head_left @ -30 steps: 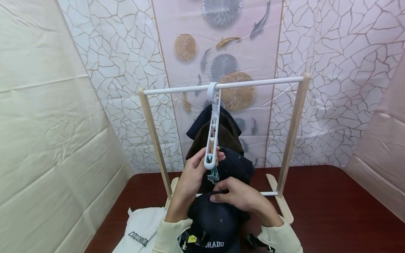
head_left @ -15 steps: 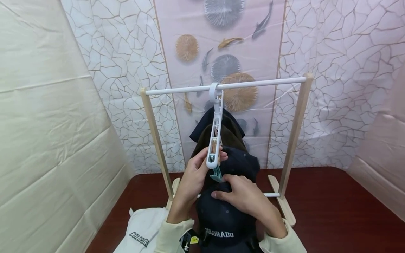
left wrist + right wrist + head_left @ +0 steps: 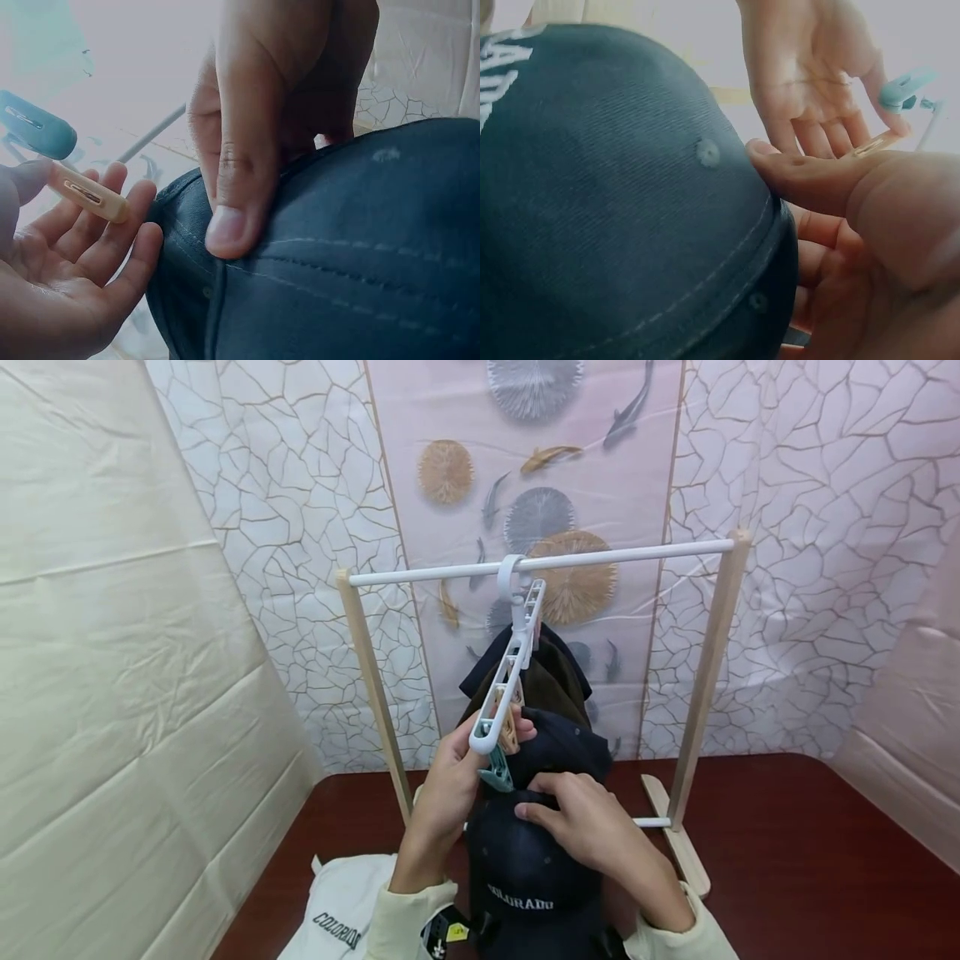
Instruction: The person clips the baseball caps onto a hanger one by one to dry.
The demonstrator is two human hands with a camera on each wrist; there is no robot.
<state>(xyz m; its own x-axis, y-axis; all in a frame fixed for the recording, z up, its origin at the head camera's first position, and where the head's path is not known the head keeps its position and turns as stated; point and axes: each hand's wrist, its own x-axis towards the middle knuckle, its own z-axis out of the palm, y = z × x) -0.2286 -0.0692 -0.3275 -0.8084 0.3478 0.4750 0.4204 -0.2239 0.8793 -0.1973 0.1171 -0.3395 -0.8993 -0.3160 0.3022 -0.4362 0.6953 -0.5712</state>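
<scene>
Head view: one white clip hanger, hooked over the top rail of a wooden-posted rack set on a red-brown worktop.
Done, as far as can be judged: a dark blue cap, a brown cap and a navy item are hung in file toward the far side; their fastenings are hidden.
Left to do, by appearance: one navy cap, lettered COLORADO, held on the near side below the hanger's near end, not yet clipped.
Right hand: clamped on the cap's top edge, thumb above, fingers beneath.
Left hand: peach clip pinched between thumb and fingers, just beside the cap.
Teal clip: hung at the hanger's near end, nothing seen gripped in it.
White cloth item, also lettered: laid on the worktop, near left; whether a cap cannot be told.
In the way: space beyond the held cap is crowded by the hung pieces, and the clips are partly screened by the hanger.
</scene>
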